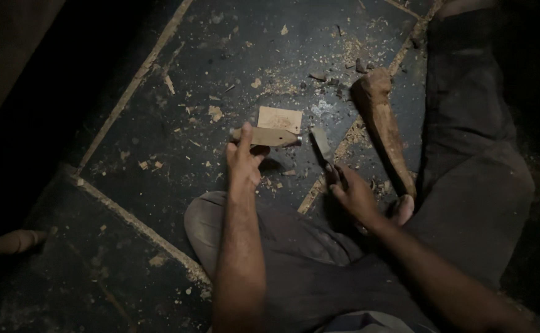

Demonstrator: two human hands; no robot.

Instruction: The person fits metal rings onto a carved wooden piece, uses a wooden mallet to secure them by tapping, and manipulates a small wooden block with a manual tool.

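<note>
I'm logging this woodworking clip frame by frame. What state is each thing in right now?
Left hand: closed around the wooden handle piece.
Wooden handle piece: held level above the floor, metal collar at its right end.
Right hand: gripping the chisel.
Chisel: held, blade angled up toward the handle piece.
Flat wood piece: lying on the floor.
Wooden club: lying untouched on the floor.
Stone floor: littered with wood chips.

A single head-worn camera looks steeply down from above a person seated on a dark stone-slab floor with pale joints (128, 92), close enough that both forearms run up from the bottom edge. The left hand (243, 161) and right hand (354, 196) sit near frame centre, the dark-trousered lap below them. The lens faces forward and down; corners fall into shadow.
</note>
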